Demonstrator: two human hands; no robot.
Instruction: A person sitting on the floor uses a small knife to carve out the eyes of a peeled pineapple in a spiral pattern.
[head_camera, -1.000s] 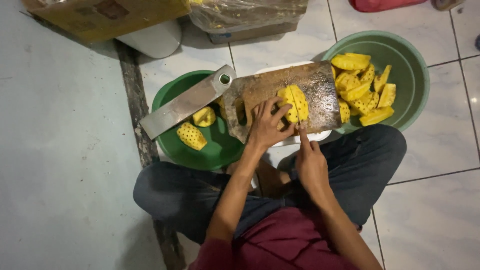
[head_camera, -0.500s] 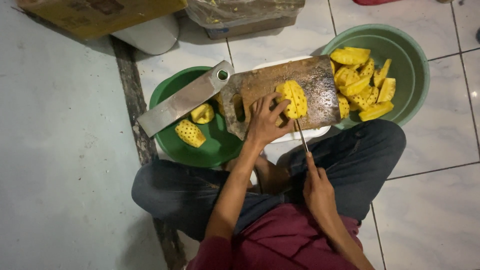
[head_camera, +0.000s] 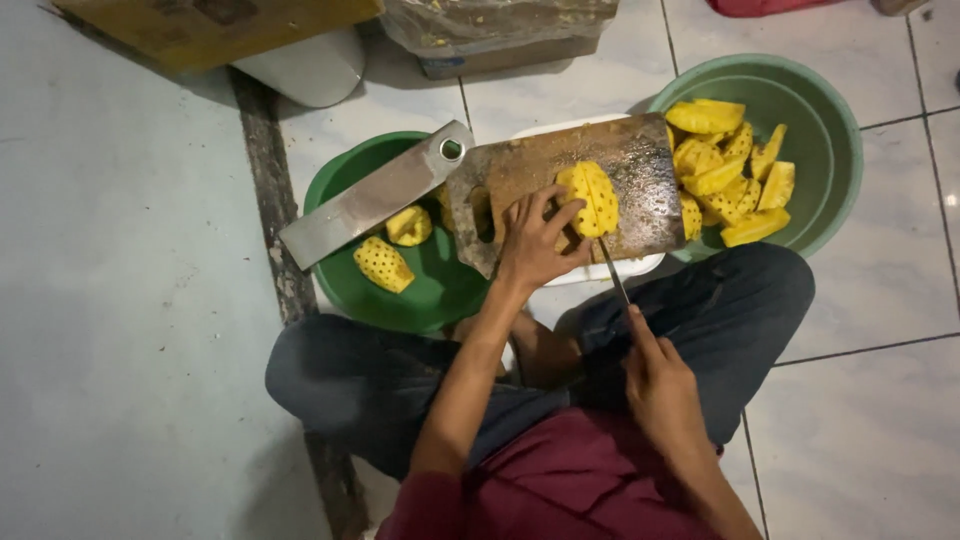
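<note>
head | pineapple on board centre; left hand grip steadies its near side; right hand clenched on knife below board | keep fingertips curled back; cut straight, away from left hand

Top edge, ahead of my knees: a flat tan cardboard box at left; right of it a crumpled clear plastic bag atop another brown box.
</note>
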